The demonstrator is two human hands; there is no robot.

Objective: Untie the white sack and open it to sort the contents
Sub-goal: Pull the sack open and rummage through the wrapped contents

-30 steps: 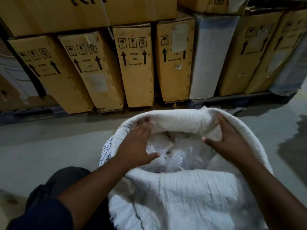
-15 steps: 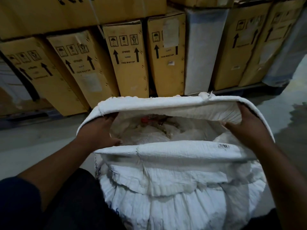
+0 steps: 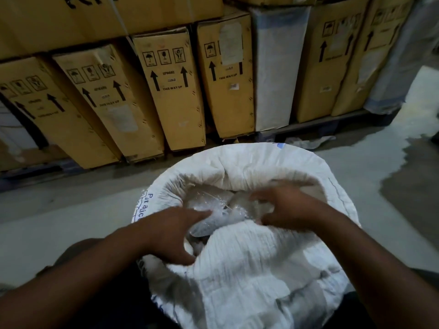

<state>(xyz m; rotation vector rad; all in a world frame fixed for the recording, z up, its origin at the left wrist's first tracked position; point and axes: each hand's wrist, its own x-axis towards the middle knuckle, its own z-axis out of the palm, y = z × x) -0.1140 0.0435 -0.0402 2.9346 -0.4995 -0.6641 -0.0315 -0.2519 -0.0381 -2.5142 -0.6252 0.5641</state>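
Both hands are down in the mouth of the big white woven plastic sack [image 3: 249, 262], which stands open on the grey concrete floor [image 3: 71, 210], its rim rolled back in a wide ring. Inside lies a heap of clear, crinkly plastic packets [image 3: 213, 210], bunched toward the near-left side of the opening. The left hand [image 3: 173, 233] reaches in over the near rim, fingers spread wide and lying on the packets; whether anything is pinched yet, I can't tell through the blur. The right hand [image 3: 287, 207] comes in from the right rim, fingers curled, touching the plastic, grip also unclear. The heap sits between the two hands, its long run going left to right, and the left hand looks nearer. Brown cardboard cartons [image 3: 171, 91] line the far side.
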